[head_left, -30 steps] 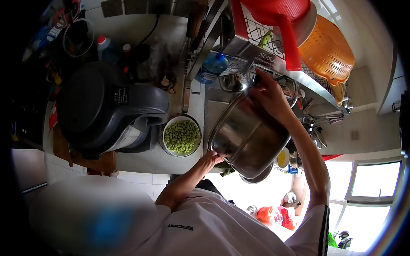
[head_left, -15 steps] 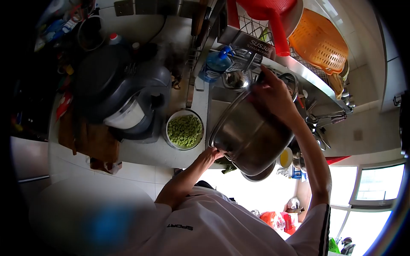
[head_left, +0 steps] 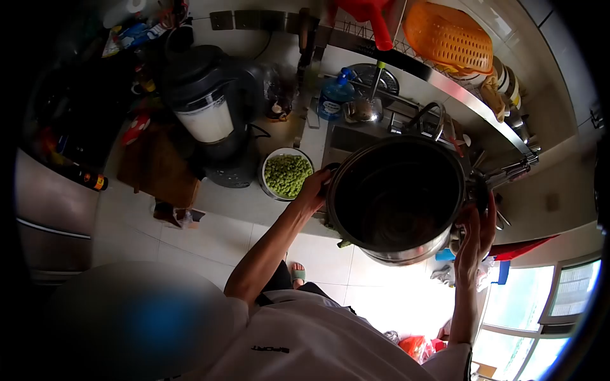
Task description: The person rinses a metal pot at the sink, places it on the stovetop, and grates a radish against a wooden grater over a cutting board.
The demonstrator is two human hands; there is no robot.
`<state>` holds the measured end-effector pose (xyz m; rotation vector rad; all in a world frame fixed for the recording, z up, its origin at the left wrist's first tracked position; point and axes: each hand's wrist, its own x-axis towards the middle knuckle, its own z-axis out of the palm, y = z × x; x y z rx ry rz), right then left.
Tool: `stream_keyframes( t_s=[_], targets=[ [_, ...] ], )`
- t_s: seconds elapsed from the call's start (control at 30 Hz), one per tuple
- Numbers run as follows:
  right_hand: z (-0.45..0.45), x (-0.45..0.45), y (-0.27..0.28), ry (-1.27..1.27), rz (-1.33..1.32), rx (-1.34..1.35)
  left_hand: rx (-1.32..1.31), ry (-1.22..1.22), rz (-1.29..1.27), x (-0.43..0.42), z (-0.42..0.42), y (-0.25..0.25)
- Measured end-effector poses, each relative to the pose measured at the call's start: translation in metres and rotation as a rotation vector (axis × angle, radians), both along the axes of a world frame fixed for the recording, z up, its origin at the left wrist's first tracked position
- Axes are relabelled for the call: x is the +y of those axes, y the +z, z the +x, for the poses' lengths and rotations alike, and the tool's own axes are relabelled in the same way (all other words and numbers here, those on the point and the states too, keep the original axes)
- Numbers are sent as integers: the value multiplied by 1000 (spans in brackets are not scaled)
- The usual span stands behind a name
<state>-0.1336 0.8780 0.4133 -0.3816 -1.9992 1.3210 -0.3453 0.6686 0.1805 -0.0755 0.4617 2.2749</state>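
Observation:
A large deep stainless steel pot is held over the sink, its dark open mouth facing up towards me. My left hand is closed round the black handle on the pot's left side. On the opposite side, my right hand grips the other handle, its fingers partly in shadow. The inside is dark, and I make out no contents. Left of the pot, a bowl of green beans stands on the counter, close to my left hand.
A blender with white liquid stands on the left counter near a wooden board. Behind the pot are a curved faucet, a blue pump bottle and a metal ladle. An orange basket sits on the rack above.
The pot has turned from tilted on its side to mouth up. My right hand has moved from the far rim down to the right handle. The left hand has risen with the pot.

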Motion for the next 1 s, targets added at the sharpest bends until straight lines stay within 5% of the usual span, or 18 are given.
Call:
stream_keyframes(
  t_s=[0.17, 0.4, 1.0],
  targets=[
    [55, -19, -64, -151, -228, 75, 125, 187, -337, -67, 36, 34],
    [40, -132, -97, 55, -427, -72, 62, 413, -494, -242, 89, 63],
    [-156, -656, -110, 955, -694, -442, -96, 1406, -784, -789, 184, 109]
  ],
)
